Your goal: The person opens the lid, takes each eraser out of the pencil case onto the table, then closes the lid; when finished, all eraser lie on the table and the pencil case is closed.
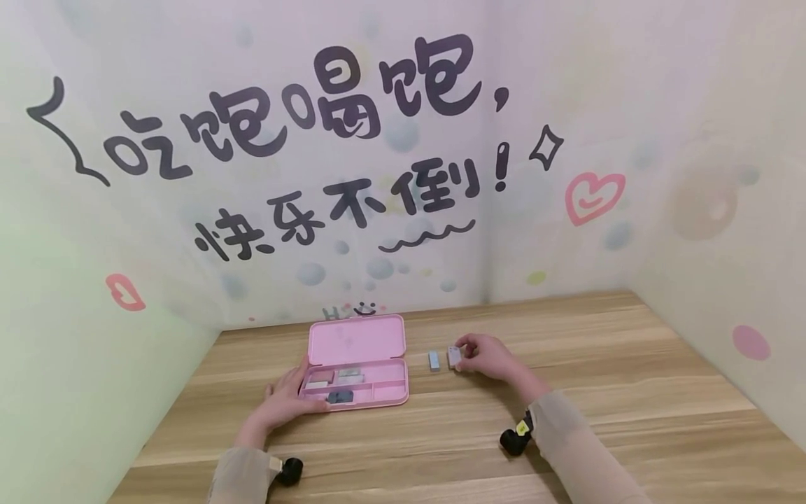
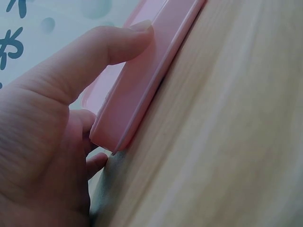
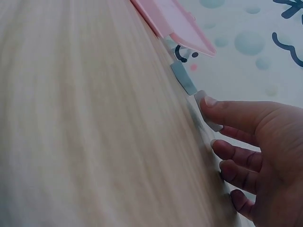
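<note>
A pink pencil case (image 1: pixel 390 404) lies open on the wooden table, its lid (image 1: pixel 357 339) folded back toward the wall. Several small eraser-like blocks and a dark grey piece (image 1: pixel 341 397) sit in its compartments. My left hand (image 1: pixel 285 400) grips the case's left end, thumb (image 2: pixel 130 42) on the front wall and fingers round the side. To the right of the case, my right hand (image 1: pixel 490 357) pinches a pale lilac eraser (image 1: pixel 454 357) between thumb and fingers. A light blue eraser (image 1: pixel 434 361) stands on the table between the case and that hand.
The wooden table (image 1: pixel 441 448) meets a printed backdrop (image 1: pixel 441 280) with black lettering and bubbles just behind the lid. A pale green side wall (image 1: pixel 75 392) closes off the left. Small black cameras (image 1: pixel 515 442) are strapped at both wrists.
</note>
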`<state>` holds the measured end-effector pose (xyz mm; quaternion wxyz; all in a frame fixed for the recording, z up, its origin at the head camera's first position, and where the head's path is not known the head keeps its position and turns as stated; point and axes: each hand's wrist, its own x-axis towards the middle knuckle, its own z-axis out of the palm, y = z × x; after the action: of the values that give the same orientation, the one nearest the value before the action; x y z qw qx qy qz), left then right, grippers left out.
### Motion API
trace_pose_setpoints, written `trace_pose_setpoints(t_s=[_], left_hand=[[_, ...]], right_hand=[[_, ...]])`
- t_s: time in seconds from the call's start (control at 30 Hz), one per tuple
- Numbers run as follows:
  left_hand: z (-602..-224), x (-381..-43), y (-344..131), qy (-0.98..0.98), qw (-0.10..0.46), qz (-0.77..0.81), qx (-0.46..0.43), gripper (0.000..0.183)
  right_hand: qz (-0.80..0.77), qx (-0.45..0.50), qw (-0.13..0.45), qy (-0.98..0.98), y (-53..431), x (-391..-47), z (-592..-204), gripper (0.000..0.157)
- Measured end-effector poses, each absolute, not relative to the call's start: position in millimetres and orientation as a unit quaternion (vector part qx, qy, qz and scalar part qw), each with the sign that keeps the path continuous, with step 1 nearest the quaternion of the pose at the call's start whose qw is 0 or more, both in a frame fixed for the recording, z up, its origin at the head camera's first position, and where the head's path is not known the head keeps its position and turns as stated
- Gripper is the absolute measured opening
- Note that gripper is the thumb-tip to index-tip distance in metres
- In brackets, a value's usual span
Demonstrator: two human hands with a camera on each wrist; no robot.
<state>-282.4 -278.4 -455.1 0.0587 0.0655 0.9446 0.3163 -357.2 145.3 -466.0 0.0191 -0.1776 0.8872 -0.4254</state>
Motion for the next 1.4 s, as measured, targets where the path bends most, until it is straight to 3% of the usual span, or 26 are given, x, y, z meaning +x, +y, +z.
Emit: trace_pose_setpoints(t_s=[0.97,1.4], left_hand=[[-455.9,-280.4,-278.0,0.942,0.053,0.324,0.065,0.119],[-458.1,-283.0,-279.4,0.943,0.051,0.322,0.068,0.117]], right_hand=[[-0.366,-0.183,0.012,0.912,141.9,-357.4,-464.4,0.037],[-0.405,-0.176,0.031,0.897,143.2,-355.9,-456.5,0.049]])
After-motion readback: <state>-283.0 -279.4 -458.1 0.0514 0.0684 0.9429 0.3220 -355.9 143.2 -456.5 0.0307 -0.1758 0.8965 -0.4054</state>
